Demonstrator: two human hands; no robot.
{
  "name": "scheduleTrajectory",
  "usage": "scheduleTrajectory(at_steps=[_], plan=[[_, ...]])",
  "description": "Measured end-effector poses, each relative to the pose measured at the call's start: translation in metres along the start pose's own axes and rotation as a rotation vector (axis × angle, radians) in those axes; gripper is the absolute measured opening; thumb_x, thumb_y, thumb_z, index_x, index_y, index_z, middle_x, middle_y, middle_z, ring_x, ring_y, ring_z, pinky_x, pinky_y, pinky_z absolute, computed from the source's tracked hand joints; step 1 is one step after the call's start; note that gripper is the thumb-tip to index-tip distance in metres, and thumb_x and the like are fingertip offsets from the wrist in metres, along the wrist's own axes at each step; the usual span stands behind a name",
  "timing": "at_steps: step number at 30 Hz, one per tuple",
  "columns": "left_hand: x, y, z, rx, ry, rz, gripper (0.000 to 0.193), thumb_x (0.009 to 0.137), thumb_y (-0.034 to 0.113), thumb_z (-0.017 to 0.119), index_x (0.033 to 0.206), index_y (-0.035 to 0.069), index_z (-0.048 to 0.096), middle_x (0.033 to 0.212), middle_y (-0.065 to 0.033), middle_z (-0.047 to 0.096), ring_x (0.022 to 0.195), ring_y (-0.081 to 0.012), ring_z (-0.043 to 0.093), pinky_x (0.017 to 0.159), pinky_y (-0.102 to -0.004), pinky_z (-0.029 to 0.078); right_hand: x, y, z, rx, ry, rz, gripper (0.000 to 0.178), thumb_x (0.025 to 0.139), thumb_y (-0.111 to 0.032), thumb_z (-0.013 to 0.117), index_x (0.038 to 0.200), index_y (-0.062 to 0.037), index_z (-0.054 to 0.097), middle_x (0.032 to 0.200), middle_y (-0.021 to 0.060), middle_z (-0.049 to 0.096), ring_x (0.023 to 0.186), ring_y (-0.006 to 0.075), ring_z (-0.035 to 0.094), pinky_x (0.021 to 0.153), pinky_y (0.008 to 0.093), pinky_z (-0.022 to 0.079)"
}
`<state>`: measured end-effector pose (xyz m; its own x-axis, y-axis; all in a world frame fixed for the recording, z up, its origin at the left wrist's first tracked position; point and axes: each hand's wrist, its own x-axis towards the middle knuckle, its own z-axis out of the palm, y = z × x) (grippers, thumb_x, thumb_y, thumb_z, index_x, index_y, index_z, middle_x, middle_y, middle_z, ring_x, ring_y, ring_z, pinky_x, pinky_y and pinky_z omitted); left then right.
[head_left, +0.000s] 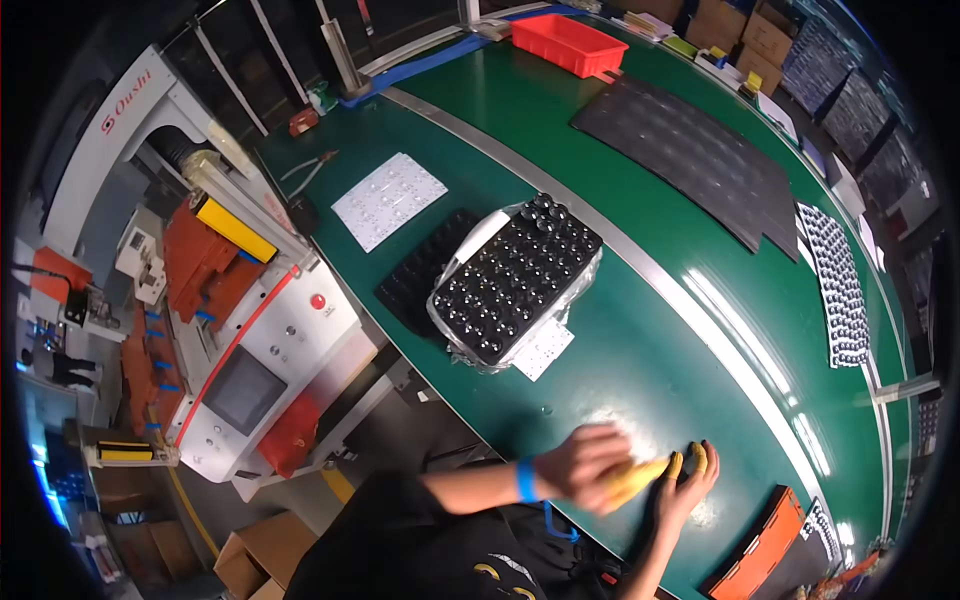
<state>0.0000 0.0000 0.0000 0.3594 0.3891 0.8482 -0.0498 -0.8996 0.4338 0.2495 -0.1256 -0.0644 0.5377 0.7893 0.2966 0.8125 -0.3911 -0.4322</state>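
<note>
My left hand, with a blue band on its wrist, is over the near part of the green table and smeared by motion. Yellow covering shows at its fingers, and whether they hold anything I cannot tell. Close by on the right, my right hand rests on the tabletop with fingers stretched apart. Yellow finger covers sit on some of them. Farther off stands a black tray holding rows of shiny black round parts, wrapped in clear film, with a white strip along its left edge.
A white machine with a red button is on the left. White dotted sheets, pliers and a second black tray lie on the table. Beyond are a red bin, a black mat and an orange box.
</note>
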Motion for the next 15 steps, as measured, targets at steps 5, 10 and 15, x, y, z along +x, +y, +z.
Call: scheduleTrajectory(at_steps=[5, 10, 15], plan=[[-0.005, -0.021, -0.123, 0.227, 0.394, -0.318, 0.025, 0.09, 0.025, 0.063, 0.092, 0.001, 0.064, 0.084, -0.0123, 0.063, 0.069, -0.0236, 0.06, 0.06, -0.032, 0.049, -0.007, -0.017, -0.009, -0.064, 0.026, -0.012, 0.035, 0.089, -0.011, 0.063, 0.12, 0.0035, 0.054, 0.134, 0.019, 0.05, 0.127, 0.0378, 0.043, 0.108, 0.0455, 0.033], [-0.015, -0.155, -0.254, 0.566, 0.645, -0.927, 0.019, 0.095, 0.017, 0.062, 0.098, -0.001, 0.067, 0.073, -0.0052, 0.065, 0.06, -0.0142, 0.058, 0.053, -0.0268, 0.043, -0.004, -0.015, -0.003, -0.047, 0.034, -0.031, 0.037, 0.088, -0.012, 0.064, 0.12, 0.0033, 0.054, 0.134, 0.019, 0.05, 0.128, 0.038, 0.042, 0.109, 0.0457, 0.032], [-0.021, -0.227, -0.271, 1.055, 0.231, -1.462, 0.045, 0.081, 0.045, 0.07, 0.091, 0.002, 0.07, 0.099, -0.0239, 0.069, 0.096, -0.042, 0.065, 0.08, -0.0462, 0.052, -0.01, -0.012, -0.006, -0.063, 0.032, 0.004, 0.037, 0.087, -0.011, 0.065, 0.12, 0.0032, 0.055, 0.135, 0.0176, 0.05, 0.129, 0.0369, 0.042, 0.109, 0.0453, 0.032]])
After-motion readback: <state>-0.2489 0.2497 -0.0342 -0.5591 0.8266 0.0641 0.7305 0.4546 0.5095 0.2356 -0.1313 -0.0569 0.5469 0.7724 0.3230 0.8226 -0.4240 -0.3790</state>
